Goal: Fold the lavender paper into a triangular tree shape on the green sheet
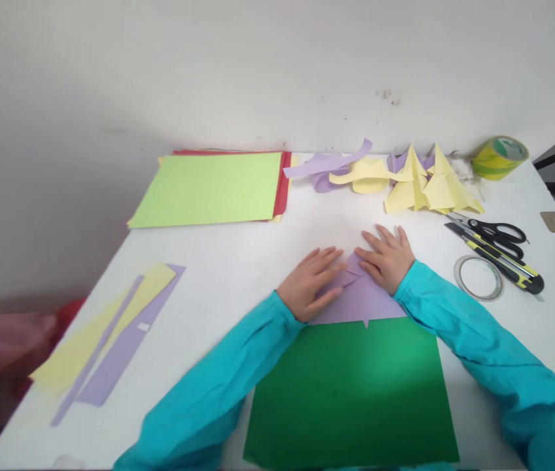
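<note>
A folded sheet of purple paper (pixel 356 302) lies flat at the upper end of a green sheet (pixel 356 392). My left hand (pixel 313 281) rests on its left part, fingers stretched out and partly covering a folded flap. On the upper right edge of the purple paper lies my right hand (pixel 386 258), palm down with its fingers spread. A small purple point sticks out below the paper's lower edge, over the green sheet. Both hands press on the paper without gripping it.
A stack of coloured paper (pixel 209 190) lies back left, paper strips (pixel 120 333) front left. Folded yellow shapes (pixel 412 186) and curled strips (pixel 326 163) stand by the wall. At right are scissors (pixel 501 234), a utility knife (pixel 498 258), a white tape roll (pixel 460 278) and yellow-green tape (pixel 488 160).
</note>
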Available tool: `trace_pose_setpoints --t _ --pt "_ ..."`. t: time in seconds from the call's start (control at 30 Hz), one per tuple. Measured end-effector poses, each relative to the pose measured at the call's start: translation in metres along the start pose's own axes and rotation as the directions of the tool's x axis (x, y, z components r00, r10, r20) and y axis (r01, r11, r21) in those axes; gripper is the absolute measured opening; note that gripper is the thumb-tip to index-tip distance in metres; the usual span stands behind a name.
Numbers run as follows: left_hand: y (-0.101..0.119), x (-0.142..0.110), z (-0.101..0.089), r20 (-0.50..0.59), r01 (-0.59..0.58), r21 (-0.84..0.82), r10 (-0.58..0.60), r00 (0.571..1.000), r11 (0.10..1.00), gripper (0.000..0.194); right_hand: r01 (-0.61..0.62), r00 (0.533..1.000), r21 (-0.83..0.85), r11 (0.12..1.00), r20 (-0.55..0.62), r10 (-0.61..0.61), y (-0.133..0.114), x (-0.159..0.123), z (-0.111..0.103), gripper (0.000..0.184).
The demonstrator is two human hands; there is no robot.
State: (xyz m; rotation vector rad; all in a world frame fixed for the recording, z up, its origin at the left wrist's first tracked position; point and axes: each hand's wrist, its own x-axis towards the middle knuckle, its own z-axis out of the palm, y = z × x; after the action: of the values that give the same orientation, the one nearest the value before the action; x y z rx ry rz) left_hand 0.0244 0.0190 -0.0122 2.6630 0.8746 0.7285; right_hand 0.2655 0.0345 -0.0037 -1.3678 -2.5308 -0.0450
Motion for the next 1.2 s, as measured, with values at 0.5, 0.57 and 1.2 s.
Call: trace_pose_setpoints --t 0.5,0.57,1.2 --pt "-0.021 0.052 -0.001 0.037 -0.017 0.123 0.013 0.999 0.992 0.028 -0.027 0.999 0.028 0.999 0.031 0.026 -0.002 0.0 -0.001 0.033" --pt "-0.02 0.049 0.001 0.036 -0.03 0.143 0.025 0.999 0.989 0.028 -0.028 0.999 0.035 0.999 0.03 0.027 -0.002 0.0 -0.001 0.033" --pt "-0.038 0.035 0.0 0.069 -0.159 0.111 0.152 0.986 0.981 0.035 -0.031 0.999 0.025 0.999 0.045 0.03 -0.003 0.0 -0.003 0.033"
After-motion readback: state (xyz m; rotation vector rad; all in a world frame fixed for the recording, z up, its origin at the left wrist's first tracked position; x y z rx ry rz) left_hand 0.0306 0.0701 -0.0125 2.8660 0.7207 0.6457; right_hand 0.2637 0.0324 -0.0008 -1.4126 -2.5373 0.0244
